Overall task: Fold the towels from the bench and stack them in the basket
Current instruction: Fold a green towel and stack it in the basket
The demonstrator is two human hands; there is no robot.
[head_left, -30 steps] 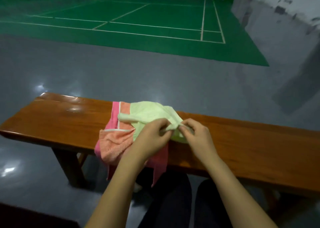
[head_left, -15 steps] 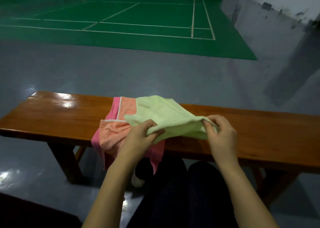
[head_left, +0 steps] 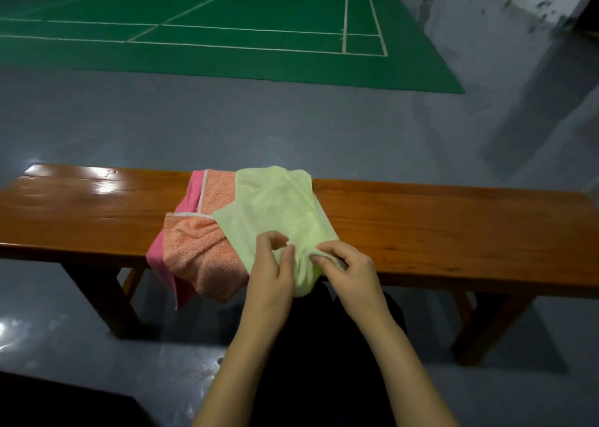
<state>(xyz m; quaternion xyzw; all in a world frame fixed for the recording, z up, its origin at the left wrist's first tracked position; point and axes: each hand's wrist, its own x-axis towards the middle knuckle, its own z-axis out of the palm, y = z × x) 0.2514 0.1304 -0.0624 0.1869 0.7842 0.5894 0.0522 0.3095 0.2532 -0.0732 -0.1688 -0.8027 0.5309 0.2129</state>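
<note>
spread wide between the hands half a second ago, now gathered again: green towel [head_left: 275, 209] lying over the pink towel [head_left: 197, 248] and the bench [head_left: 453, 225], near edge bunched at the front lip. left hand [head_left: 270, 272] and right hand [head_left: 348, 269] drawn in close together, almost touching. left hand curled, fingertips pinching green cloth. right hand curled round a bunched fold of the same edge. probably hunting corners rather than folding, so first fold not yet made. no basket in view.

to the left, bare glossy bench top. under the green one, pink towel crumpled and hanging off the front edge, likely to slide or drag along if tugged. to the right, open bench for laying flat. beyond, grey floor and green court [head_left: 227, 21]. below, dark trousered knees close against the bench.
</note>
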